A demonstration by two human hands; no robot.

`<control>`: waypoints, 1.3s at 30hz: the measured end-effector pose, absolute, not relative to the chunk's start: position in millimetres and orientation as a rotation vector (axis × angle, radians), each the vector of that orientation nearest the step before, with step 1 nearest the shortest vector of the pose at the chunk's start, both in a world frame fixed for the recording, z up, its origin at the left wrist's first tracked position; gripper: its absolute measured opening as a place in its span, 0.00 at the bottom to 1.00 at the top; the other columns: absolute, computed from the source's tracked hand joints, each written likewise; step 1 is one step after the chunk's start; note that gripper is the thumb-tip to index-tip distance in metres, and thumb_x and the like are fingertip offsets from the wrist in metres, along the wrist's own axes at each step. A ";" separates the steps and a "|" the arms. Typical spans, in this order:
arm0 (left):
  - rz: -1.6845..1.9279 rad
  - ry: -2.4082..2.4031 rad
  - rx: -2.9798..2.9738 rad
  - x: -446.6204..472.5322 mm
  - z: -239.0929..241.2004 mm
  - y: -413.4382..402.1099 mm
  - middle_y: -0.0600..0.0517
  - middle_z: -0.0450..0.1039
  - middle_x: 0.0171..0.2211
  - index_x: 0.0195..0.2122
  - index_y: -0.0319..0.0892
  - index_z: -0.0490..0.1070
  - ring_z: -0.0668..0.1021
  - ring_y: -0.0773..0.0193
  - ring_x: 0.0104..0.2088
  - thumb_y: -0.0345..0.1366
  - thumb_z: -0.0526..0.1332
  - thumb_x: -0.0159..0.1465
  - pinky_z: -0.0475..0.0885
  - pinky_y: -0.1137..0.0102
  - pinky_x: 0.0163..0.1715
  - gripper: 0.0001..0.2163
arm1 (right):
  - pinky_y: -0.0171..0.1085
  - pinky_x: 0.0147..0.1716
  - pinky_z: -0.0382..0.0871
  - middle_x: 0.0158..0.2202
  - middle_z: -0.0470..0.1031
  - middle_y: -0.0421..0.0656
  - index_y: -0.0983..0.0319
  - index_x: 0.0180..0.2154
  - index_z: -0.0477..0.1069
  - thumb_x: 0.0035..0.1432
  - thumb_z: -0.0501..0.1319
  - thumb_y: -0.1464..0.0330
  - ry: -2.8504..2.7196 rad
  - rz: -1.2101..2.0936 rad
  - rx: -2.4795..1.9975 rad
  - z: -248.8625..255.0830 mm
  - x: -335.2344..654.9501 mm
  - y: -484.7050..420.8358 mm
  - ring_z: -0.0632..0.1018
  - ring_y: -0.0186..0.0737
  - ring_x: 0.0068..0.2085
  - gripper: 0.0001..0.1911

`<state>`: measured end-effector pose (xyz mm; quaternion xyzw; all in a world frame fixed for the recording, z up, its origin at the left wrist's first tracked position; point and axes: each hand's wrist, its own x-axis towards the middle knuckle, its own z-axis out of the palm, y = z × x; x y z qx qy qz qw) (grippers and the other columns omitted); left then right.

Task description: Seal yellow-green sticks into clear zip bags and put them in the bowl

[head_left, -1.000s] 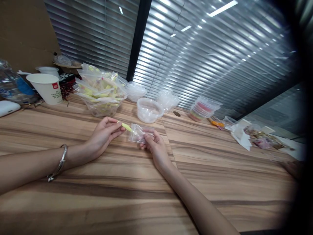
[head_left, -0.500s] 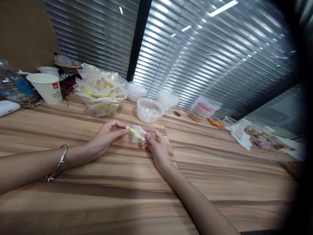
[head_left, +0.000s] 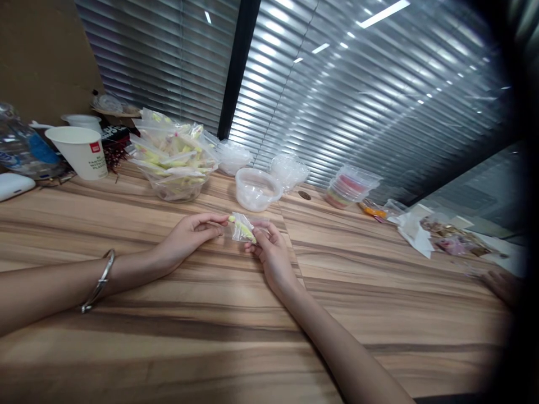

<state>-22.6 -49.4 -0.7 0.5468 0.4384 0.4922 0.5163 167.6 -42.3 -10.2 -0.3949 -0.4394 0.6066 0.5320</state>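
My right hand (head_left: 273, 249) pinches a small clear plastic bag (head_left: 238, 234) between thumb and fingers. Inside the bag lies a slim yellow piece (head_left: 243, 228), slanting, its upper left end at the bag's edge; I cannot make out its kind. My left hand (head_left: 196, 234) is just left of the bag, thumb and index finger parted. Its index fingertip reaches the yellow piece's upper end, and whether it touches is unclear. Behind both hands stands a round clear plastic tub (head_left: 257, 193). A clear bowl (head_left: 174, 189) to its left is heaped with similar bags of yellow pieces (head_left: 179, 148).
A paper cup (head_left: 82, 151), a plastic bottle (head_left: 31, 148) and a white case (head_left: 16, 185) stand at the left. Stacked lidded tubs (head_left: 352, 186), white paper (head_left: 415, 233) and another person's hand (head_left: 501, 285) are at the right. Blinds hang behind the wooden table (head_left: 219, 325).
The yellow piece has moved right and deeper into the bag. My left thumb and index finger have come apart from its end and shifted slightly right.
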 end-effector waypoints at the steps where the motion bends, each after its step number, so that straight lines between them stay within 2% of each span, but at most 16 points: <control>1: 1.173 1.049 1.318 -22.4 -0.9 -49.3 0.49 0.73 0.48 0.42 0.44 0.75 0.74 0.57 0.47 0.37 0.64 0.53 0.67 0.67 0.47 0.14 | 0.30 0.24 0.69 0.28 0.73 0.37 0.60 0.38 0.66 0.50 0.64 0.64 -1.050 1.446 -0.940 -10.4 167.8 -42.3 0.73 0.29 0.23 0.13; 7: 1.149 1.039 1.354 -20.8 0.0 -50.3 0.50 0.72 0.50 0.44 0.45 0.74 0.73 0.59 0.47 0.35 0.63 0.54 0.67 0.68 0.47 0.15 | 0.30 0.26 0.70 0.30 0.73 0.37 0.59 0.38 0.65 0.52 0.63 0.65 -1.075 1.437 -0.921 -9.5 167.2 -43.5 0.74 0.29 0.24 0.12; 13: 1.155 1.023 1.342 -20.2 0.2 -50.8 0.49 0.74 0.47 0.46 0.45 0.74 0.75 0.59 0.44 0.33 0.64 0.52 0.68 0.67 0.46 0.18 | 0.31 0.29 0.72 0.32 0.73 0.38 0.59 0.39 0.67 0.52 0.63 0.63 -1.092 1.437 -0.914 -8.4 166.5 -45.1 0.75 0.29 0.26 0.12; 27: 1.107 1.054 1.506 -22.3 -3.7 -49.2 0.51 0.74 0.45 0.48 0.48 0.73 0.75 0.59 0.44 0.37 0.63 0.56 0.67 0.66 0.47 0.17 | 0.33 0.30 0.73 0.38 0.73 0.40 0.58 0.40 0.68 0.54 0.61 0.62 -1.178 1.416 -0.856 -11.0 166.3 -45.2 0.74 0.33 0.33 0.11; 35: 1.086 1.070 1.597 -24.2 -10.8 -45.9 0.49 0.74 0.45 0.44 0.45 0.75 0.74 0.56 0.45 0.36 0.62 0.56 0.67 0.64 0.47 0.14 | 0.33 0.34 0.72 0.40 0.73 0.40 0.57 0.41 0.68 0.55 0.60 0.62 -1.199 1.442 -0.864 -9.5 165.9 -45.9 0.74 0.35 0.38 0.12; 39: 1.051 1.062 1.592 -24.1 -8.9 -48.2 0.48 0.73 0.46 0.46 0.44 0.73 0.74 0.57 0.46 0.37 0.61 0.57 0.67 0.63 0.47 0.15 | 0.35 0.36 0.72 0.40 0.74 0.40 0.56 0.42 0.66 0.55 0.60 0.61 -1.229 1.442 -0.867 -7.4 165.2 -46.9 0.75 0.37 0.39 0.13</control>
